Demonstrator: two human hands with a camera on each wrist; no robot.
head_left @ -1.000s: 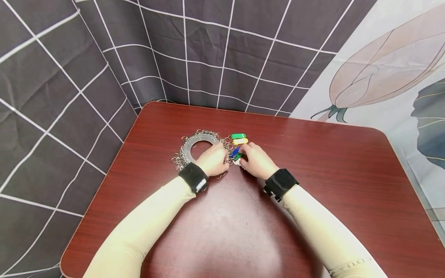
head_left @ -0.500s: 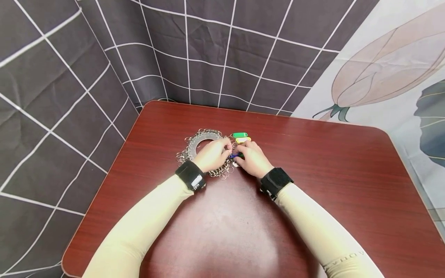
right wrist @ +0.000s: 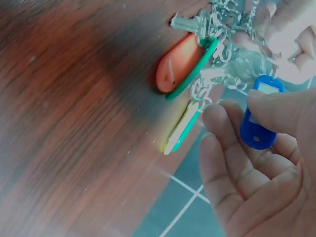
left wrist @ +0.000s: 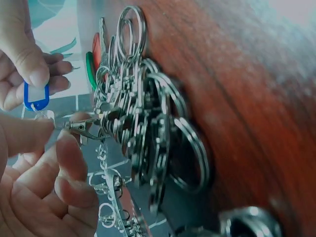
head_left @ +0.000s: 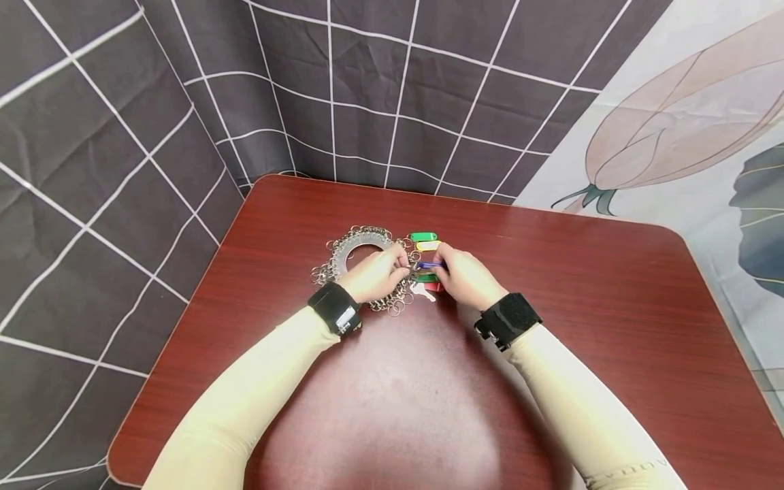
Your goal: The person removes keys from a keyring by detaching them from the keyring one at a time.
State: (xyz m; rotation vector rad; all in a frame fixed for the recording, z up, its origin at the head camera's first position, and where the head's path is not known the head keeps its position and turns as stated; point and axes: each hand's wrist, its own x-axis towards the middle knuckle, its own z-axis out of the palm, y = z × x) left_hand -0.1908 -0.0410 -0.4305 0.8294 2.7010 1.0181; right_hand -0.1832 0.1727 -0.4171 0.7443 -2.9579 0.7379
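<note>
Blue tag point(right wrist: 256, 132): sits pinched in right hand point(head_left: 470, 278), points lengthwise toward left hand point(head_left: 375, 273), nearer the grey ring point(head_left: 340, 261) and gripping metal clasp point(left wrist: 84, 128).

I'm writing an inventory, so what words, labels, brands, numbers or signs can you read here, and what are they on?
No text can be read.
Right sleeve: lettering, too blurred to read.
Blue tag: no writing legible.
Yellow tag: too small to tell.

Mid-frame are shiny metal rings point(left wrist: 139, 106) and a smooth plastic blue tag point(right wrist: 258, 136). The wood-grain table point(head_left: 392, 408) is glossy, the upper-left cloth point(head_left: 122, 75) matt.
</note>
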